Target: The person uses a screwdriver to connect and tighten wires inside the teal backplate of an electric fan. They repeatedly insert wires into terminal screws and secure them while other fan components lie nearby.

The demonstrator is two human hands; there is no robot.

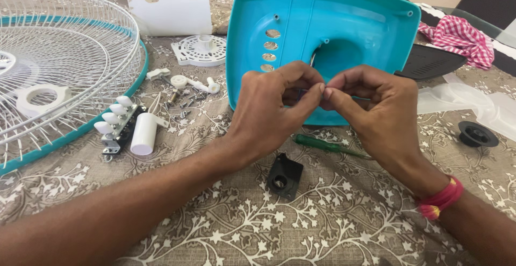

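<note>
My left hand and my right hand meet fingertip to fingertip in front of a turquoise plastic fan housing that stands tilted on the table. The fingers of both hands pinch something small and thin between them; it is mostly hidden, perhaps a wire. A green-handled screwdriver lies on the cloth just below my hands. A small black square part lies nearer to me, under my left wrist.
A white wire fan guard with a turquoise rim lies at the left. Beside it are a push-button switch block, a white cylinder, loose screws, a white round vented plate, a white cover. A black cap, clear plastic and a red checked cloth are at the right.
</note>
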